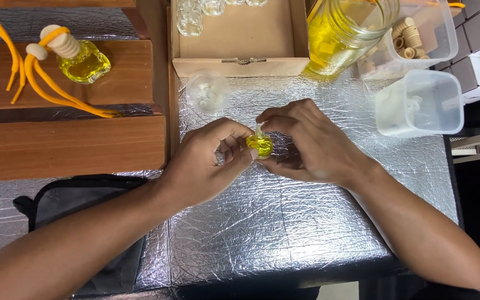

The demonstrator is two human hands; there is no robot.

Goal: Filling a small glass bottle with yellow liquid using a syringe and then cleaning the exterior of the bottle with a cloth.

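Crinkled silver foil sheeting [284, 233] is laid over the worktop, presumably as spill protection; both hands meet at its middle.

Small glass bottle of yellow liquid [260, 145] is pinched between the fingers of the left hand [206, 164] and the right hand [306, 141], just above the foil; left fingers are curled around its lower body, apparently to steady it; right thumb and forefinger are pressed together at the neck, where a clear stopper-like piece seems to be seated; exact part cannot be told, too small.

Outward from the hands: clear round dish [208, 91] is set just beyond the left knuckles, within easy reach; shallow cardboard box [240, 41] behind it holds empty glass bottles [190, 16] at its far edge; large glass jar of yellow liquid [343, 30] stands to the right of the box, likely the fill source; clear tub of wooden caps [418, 33] is beside the jar; second translucent tub [423, 103] is nearer, right of the right hand, contents unclear.

Left side: wooden stepped shelf [68, 144]; finished bottle with wooden cap [79, 58] and orange cord [56, 94] is laid on the upper step, well apart from the work area, seemingly kept out of the way; black pouch [79, 205] lies under the left forearm.
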